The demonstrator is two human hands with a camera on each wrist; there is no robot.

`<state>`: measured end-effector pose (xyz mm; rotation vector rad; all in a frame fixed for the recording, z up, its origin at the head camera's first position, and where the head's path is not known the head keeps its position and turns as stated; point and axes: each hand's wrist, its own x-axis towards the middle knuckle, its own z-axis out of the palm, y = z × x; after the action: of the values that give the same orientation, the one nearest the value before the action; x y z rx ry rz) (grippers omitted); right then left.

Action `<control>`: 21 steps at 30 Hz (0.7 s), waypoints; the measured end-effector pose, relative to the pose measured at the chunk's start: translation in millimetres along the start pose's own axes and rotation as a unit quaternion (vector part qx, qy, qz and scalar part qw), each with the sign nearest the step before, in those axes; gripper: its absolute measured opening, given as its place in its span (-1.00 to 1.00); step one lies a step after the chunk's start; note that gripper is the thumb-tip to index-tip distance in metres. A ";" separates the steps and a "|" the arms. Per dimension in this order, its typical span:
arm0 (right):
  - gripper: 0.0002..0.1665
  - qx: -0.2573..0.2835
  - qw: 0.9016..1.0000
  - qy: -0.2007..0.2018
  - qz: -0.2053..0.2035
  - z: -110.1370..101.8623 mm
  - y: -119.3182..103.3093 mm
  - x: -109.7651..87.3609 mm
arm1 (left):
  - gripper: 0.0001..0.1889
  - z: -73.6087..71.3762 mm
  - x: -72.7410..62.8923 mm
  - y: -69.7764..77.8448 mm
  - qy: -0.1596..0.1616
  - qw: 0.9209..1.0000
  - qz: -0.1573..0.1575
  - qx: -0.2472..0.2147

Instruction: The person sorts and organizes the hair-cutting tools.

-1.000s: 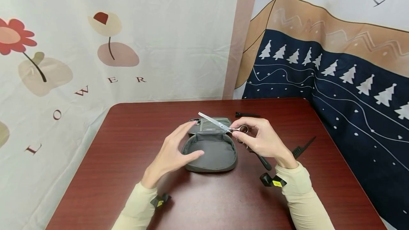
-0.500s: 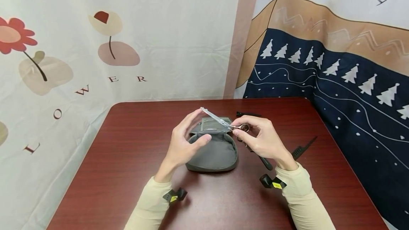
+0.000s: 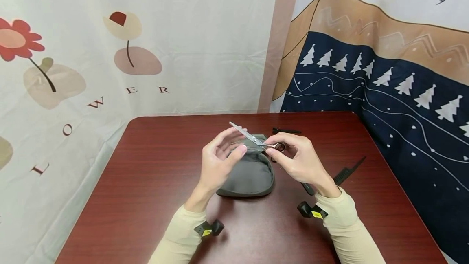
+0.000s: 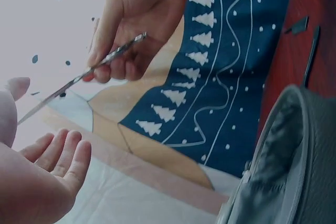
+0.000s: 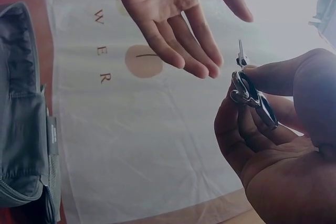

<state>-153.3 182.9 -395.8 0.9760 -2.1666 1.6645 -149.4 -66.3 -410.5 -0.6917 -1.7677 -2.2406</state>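
Observation:
My right hand [image 3: 301, 159] pinches a pair of silver scissors [image 3: 252, 137] near the finger rings, above the table. The blades point up and to the left, and in the right wrist view the ring handles [image 5: 254, 99] show between thumb and fingers. My left hand [image 3: 217, 167] is held beside the blades, fingers loosely extended and thumb apart. In the left wrist view the blade [image 4: 63, 88] runs between its thumb and fingers, with no grip visible. Below both hands lies an unzipped grey case [image 3: 250, 178], lid folded back; the left hand partly covers it.
A black comb [image 3: 344, 174] lies to the right, partly behind the right wrist. A dark-handled item [image 3: 307, 189] sticks out beneath the right hand. A slim black clip-like piece [image 3: 287, 130] rests near the table's back edge [image 3: 198, 116]. Printed curtains hang behind.
My left hand has moved right and slightly up, toward the scissor blades, now partly covering the case. The right hand has stayed nearly still, still holding the scissors.

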 end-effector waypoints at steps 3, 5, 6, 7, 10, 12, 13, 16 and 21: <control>-0.69 -0.002 1.000 0.001 -0.004 2.0 -0.5 0.5 | -0.51 6.6 -2.1 0.3 0.010 0.999 -0.028 -0.011; -0.68 -0.002 1.000 0.000 -0.008 3.2 -0.1 0.9 | -0.54 10.6 -3.2 0.1 0.020 0.999 -0.039 -0.014; -0.67 -0.005 1.000 -0.001 -0.010 3.8 0.2 1.1 | -0.56 12.1 -3.7 -0.4 0.024 0.999 -0.041 -0.016; -0.66 -0.008 1.000 -0.001 -0.012 4.4 0.6 1.3 | -0.58 13.5 -4.0 -0.7 0.029 0.999 -0.041 -0.017; -0.64 -0.017 1.000 -0.004 -0.020 6.3 1.7 1.4 | -0.63 16.1 -4.4 -1.5 0.041 0.998 -0.039 -0.021; -0.66 -0.024 0.999 -0.005 -0.024 7.1 2.7 1.4 | -0.66 16.7 -4.5 -1.3 0.047 0.998 -0.040 -0.020; -0.67 -0.025 0.999 -0.007 -0.024 7.6 3.0 1.3 | -0.67 16.9 -4.3 -1.3 0.050 0.998 -0.041 -0.021; -0.70 -0.022 0.999 -0.012 -0.026 8.7 3.8 1.2 | -0.71 16.7 -4.0 -1.3 0.057 0.997 -0.049 -0.021; -0.73 -0.017 0.999 -0.019 -0.030 9.9 3.4 1.7 | -0.78 15.2 -3.6 -0.9 0.062 0.996 -0.066 -0.003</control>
<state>-154.8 173.6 -400.6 1.0603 -2.1606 1.5885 -143.2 -52.1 -410.4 -0.4384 -1.7954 -2.3182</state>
